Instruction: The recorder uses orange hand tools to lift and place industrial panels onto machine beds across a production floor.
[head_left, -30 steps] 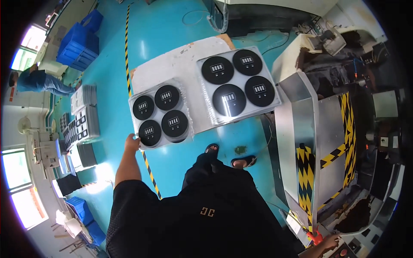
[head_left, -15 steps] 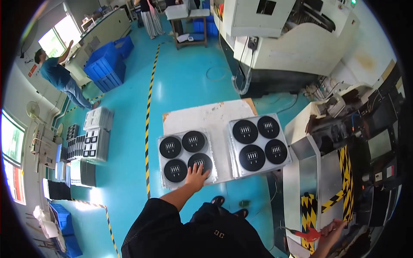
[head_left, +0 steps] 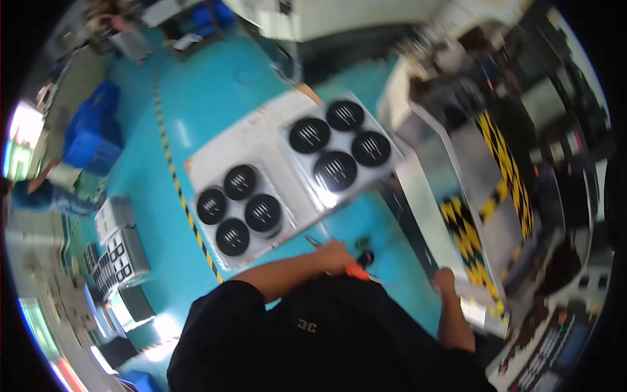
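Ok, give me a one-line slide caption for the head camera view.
Left hand holds orange-handled pliers beside two trays of round black parts; right hand rests on a metal machine edge.

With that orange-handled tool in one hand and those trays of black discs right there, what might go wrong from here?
1. The left hand holds an orange-handled tool close to the person's body; a slip might nick clothing or skin.
2. The near tray of black discs lies at the edge of the white board; a bump might tip it onto the floor.
3. The right hand rests on the metal ledge of the striped machine guard, a possible pinch point.
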Demonstrator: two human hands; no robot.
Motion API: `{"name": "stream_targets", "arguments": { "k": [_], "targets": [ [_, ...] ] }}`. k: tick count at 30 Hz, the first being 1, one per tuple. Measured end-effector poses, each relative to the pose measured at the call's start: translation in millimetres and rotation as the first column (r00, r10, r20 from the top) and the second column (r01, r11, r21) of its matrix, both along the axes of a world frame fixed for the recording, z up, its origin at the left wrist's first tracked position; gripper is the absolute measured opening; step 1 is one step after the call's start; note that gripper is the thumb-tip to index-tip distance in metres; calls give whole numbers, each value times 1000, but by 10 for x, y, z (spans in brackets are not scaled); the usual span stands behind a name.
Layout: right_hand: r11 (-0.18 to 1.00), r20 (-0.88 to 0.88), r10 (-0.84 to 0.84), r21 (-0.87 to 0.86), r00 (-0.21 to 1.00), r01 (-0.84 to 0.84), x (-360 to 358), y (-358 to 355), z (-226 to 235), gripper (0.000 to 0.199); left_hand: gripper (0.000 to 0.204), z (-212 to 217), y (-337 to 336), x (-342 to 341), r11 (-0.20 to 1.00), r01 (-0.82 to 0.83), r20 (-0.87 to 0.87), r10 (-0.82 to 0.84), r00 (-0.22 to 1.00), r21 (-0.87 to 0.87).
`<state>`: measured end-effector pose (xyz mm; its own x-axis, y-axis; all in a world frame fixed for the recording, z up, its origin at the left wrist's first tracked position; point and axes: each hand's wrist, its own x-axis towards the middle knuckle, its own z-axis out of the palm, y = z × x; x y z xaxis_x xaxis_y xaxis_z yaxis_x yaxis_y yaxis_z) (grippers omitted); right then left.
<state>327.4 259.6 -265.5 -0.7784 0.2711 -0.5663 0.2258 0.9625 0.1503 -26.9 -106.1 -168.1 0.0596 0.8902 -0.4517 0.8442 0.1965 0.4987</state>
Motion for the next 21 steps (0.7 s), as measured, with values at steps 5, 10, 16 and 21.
{"name": "stream_targets", "arguments": {
  "k": [5,10,16,21],
  "targets": [
    [699,-44,-665,-387,745,601,-1658,-1474,1750,54,53,-201,337,-13,900,-404,605,231,762,165],
    [396,-344,-886,-911,312,118,-1995,-1407,1985,35,96,862,1223,247,904,-407,940,-16,-341,-132],
    [784,-138,-589,-338,796,521,-1139,-1090,3738,39,53,165,458,-1349,331,-882,845,521,-125,-335],
    [552,118,-613,-644,781,530,-805,-1431,3932,45,36,148,465,-1750,103,-841,732,556,-394,-531]
  ]
}}
